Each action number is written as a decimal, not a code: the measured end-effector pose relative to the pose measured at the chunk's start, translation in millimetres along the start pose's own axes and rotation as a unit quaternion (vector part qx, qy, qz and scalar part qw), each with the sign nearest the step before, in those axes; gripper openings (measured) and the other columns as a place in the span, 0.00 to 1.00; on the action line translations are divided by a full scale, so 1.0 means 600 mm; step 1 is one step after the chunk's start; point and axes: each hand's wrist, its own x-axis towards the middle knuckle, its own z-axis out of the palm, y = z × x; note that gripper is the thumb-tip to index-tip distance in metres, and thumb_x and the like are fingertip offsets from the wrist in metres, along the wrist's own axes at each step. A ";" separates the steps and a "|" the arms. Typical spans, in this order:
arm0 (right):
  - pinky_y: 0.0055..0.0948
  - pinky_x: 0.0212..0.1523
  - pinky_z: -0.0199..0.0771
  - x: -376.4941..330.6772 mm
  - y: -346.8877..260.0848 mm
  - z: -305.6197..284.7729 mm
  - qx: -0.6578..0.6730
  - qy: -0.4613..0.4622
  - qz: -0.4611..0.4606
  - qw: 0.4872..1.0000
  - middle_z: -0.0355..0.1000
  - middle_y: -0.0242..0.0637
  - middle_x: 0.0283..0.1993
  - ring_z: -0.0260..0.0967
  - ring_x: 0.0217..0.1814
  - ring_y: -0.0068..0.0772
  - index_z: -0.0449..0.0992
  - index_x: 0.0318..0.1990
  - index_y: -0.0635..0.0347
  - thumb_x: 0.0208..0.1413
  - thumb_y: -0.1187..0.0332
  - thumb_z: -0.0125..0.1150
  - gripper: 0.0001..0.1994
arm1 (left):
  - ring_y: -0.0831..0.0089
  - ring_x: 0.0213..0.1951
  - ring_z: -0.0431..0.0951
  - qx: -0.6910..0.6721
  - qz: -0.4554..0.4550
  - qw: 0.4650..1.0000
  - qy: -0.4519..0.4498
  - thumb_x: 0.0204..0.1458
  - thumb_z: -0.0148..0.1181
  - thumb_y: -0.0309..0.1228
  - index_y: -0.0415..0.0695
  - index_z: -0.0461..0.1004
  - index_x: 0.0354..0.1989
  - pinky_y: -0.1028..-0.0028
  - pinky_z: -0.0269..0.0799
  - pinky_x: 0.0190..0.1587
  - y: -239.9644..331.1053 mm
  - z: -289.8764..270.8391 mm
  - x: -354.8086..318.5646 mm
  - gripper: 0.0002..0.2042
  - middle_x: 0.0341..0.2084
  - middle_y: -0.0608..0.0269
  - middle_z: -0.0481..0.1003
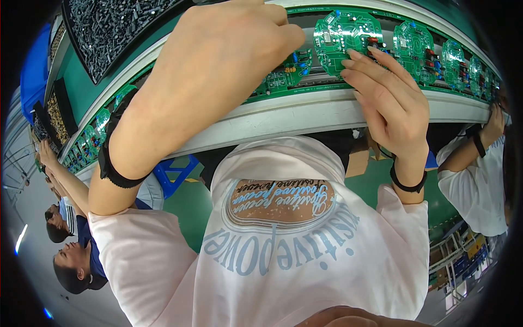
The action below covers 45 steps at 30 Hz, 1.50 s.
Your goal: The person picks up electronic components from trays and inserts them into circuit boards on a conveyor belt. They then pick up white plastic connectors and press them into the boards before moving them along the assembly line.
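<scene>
While components (373, 42) dot it, the circuit board (343, 37) gleams green.

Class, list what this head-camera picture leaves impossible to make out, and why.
Head view:
What, if anything, the left hand holds: hidden behind the hand.
Part of the green board beside it: covered by that hand.
Far end of the black tray: cut off by the top edge.

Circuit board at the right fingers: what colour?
The circuit board is green; head view shows it best.
</scene>
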 end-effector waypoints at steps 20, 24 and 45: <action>0.42 0.56 0.78 0.020 -0.010 -0.011 -0.081 -0.057 0.029 0.995 0.80 0.41 0.45 0.79 0.51 0.46 0.80 0.43 0.64 0.49 0.82 0.66 0.12 | 0.60 0.40 0.83 0.149 -0.174 0.940 0.253 0.58 0.67 0.30 0.35 0.81 0.46 0.66 0.79 0.43 -0.168 -0.044 -0.033 0.12 0.38 0.53 0.82; 0.40 0.52 0.78 0.034 0.001 -0.048 -0.094 -0.084 0.021 0.992 0.79 0.40 0.44 0.78 0.48 0.45 0.80 0.43 0.64 0.50 0.82 0.66 0.12 | 0.58 0.40 0.83 0.097 -0.188 0.938 0.276 0.57 0.68 0.29 0.35 0.82 0.45 0.66 0.79 0.44 -0.214 -0.050 -0.034 0.12 0.38 0.53 0.82; 0.43 0.39 0.76 0.301 0.041 0.038 -0.095 -0.074 -0.078 0.990 0.72 0.42 0.40 0.75 0.40 0.49 0.77 0.40 0.60 0.60 0.71 0.62 0.04 | 0.59 0.35 0.80 -0.016 -0.122 0.939 0.321 0.58 0.63 0.25 0.38 0.81 0.41 0.68 0.75 0.38 -0.137 -0.034 -0.079 0.06 0.33 0.54 0.79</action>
